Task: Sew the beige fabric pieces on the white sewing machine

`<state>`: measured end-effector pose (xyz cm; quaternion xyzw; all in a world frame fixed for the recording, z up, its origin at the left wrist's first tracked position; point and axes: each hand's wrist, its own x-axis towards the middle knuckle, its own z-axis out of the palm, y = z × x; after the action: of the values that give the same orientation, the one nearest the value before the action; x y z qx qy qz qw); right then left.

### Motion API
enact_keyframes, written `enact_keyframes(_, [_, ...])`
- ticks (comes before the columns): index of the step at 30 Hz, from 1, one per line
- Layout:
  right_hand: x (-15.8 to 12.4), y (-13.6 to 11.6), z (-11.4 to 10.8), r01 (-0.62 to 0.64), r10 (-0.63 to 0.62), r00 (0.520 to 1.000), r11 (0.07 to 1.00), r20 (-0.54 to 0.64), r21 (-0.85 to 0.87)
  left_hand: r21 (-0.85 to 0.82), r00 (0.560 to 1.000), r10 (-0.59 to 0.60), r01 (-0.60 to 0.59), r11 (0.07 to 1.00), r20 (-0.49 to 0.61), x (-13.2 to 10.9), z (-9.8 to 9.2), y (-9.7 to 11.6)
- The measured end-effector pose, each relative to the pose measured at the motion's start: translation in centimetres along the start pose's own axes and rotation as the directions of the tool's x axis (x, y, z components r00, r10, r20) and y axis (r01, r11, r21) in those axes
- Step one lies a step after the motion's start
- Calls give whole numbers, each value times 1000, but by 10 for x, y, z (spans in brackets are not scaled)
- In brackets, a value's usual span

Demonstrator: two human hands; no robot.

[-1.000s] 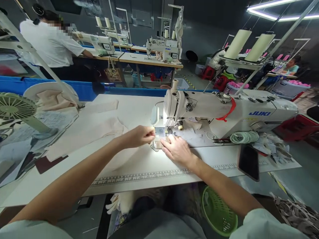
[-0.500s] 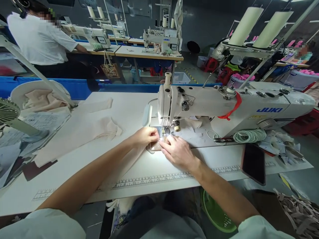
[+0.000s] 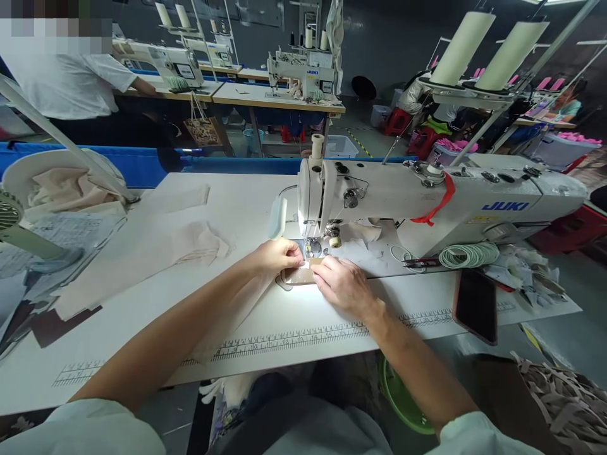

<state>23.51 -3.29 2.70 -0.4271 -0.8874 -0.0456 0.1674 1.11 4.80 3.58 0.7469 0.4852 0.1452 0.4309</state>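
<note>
My left hand [image 3: 281,256] pinches the edge of a pale beige fabric piece [image 3: 244,306] just left of the needle area of a white sewing machine [image 3: 374,189]. The fabric trails from that hand down under my left forearm. On the right, my right hand [image 3: 344,284] rests with bent fingers at the front of the presser foot [image 3: 312,246], its fingertips pressed together at the fabric edge. A tan plate [image 3: 300,276] shows between the two hands. What exactly lies under the right fingertips is too small to tell.
Beige fabric pieces [image 3: 137,262] lie left on the white table [image 3: 237,208], near papers and a small fan [image 3: 28,234]. At the right are a phone [image 3: 475,306], a green cord coil [image 3: 469,255] and scraps [image 3: 526,272]. A person in white [image 3: 66,82] sits beyond.
My right hand has shifted slightly right, away from my left hand, and more of the tan plate shows between them. The whole view has shifted a little.
</note>
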Motion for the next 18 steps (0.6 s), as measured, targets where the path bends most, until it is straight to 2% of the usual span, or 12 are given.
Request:
enact_keyframes(9, [5, -9, -1, 27, -18, 995, 995, 98, -92, 112, 999, -43, 41, 993, 15, 3, -2, 8])
enact_keyframes(11, [7, -13, 0, 28, -13, 992, 993, 125, -119, 238, 999, 27, -19, 971, -30, 1, -1, 8])
enact_keyframes(12, [8, -15, 0, 28, -10, 991, 991, 135, -131, 333, 990, 117, -84, 939, -79, -2, 0, 8])
enact_keyframes(13, [8, -17, 1, 27, -8, 990, 990, 142, -139, 439, 962, 244, -167, 883, -123, -6, 2, 8])
enact_keyframes(14, [9, -18, 2, 27, -6, 989, 989, 147, -142, 539, 910, 389, -259, 802, -142, -11, 5, 8])
enact_keyframes(16, [10, -20, 2, 29, -6, 987, 990, 162, -139, 670, 759, 646, -440, 598, -79, -23, 10, 6])
enact_keyframes(18, [11, -20, 1, 34, -9, 983, 990, 183, -137, 713, 632, 775, -555, 429, 26, -35, 16, 3])
